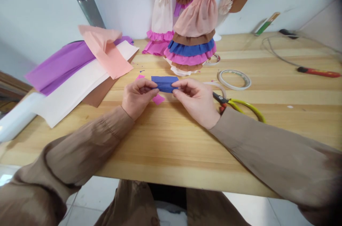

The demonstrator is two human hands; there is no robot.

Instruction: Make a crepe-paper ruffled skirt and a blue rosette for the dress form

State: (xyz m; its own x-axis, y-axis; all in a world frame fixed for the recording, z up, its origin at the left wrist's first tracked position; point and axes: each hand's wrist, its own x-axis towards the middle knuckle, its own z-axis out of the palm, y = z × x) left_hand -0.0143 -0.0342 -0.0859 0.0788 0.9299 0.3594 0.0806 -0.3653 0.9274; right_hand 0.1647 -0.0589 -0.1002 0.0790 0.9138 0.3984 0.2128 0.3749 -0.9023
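Between my two hands a small folded piece of blue crepe paper point(165, 84) is stretched out level above the table. My left hand point(139, 96) pinches its left end between thumb and fingers. The right end sits in the pinch of my right hand point(197, 99). Pink paper scraps point(158, 99) lie on the table just under and behind the blue piece. Beside my right wrist are scissors point(240, 105) with yellow handles, partly covered by the hand and sleeve. Behind the hands stands a tiered paper dress point(196, 23) with ruffles in peach, brown, blue and pink.
Purple, white, peach and brown crepe sheets point(72, 66) are piled at the left, near a white roll point(17, 115). A tape roll point(235, 79) lies right of centre. Farther right are a red-handled tool with a cable point(317, 72) and a green stick point(267, 25) against the wall.
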